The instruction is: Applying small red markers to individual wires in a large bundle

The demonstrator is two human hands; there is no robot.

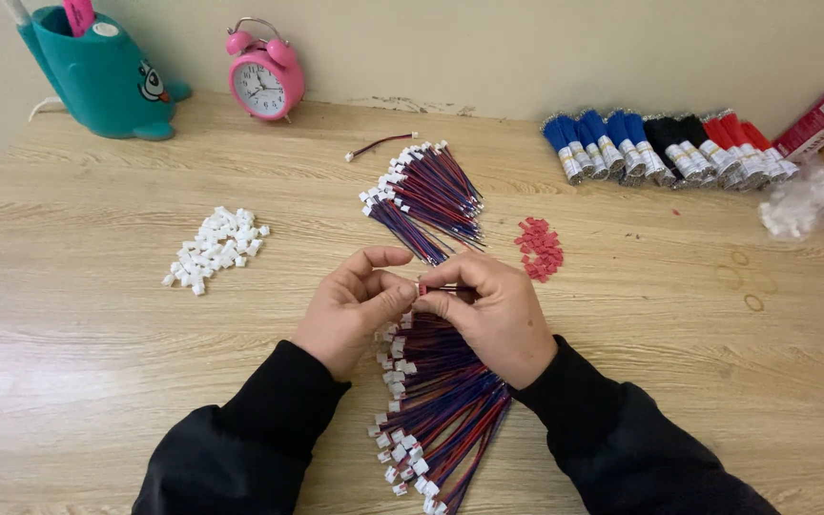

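My left hand [353, 307] and my right hand [498, 315] meet over the middle of the wooden table [97, 362]. Between their fingertips they pinch a short red and blue wire [442, 288] with a small red connector at its left end. Under my hands lies a pile of red and blue wires with white connectors [436, 410]. A second pile of the same wires [426, 198] lies just beyond my hands. A heap of loose white connectors [214, 248] is to the left and a small heap of red connectors [540, 248] to the right.
A single wire [379, 146] lies behind the far pile. Bundles of blue, black and red wires [665, 145] line the back right, beside a red box [820, 122] and a clear plastic bag [813, 200]. A pink alarm clock [265, 80] and a teal holder [102, 72] stand at the back left.
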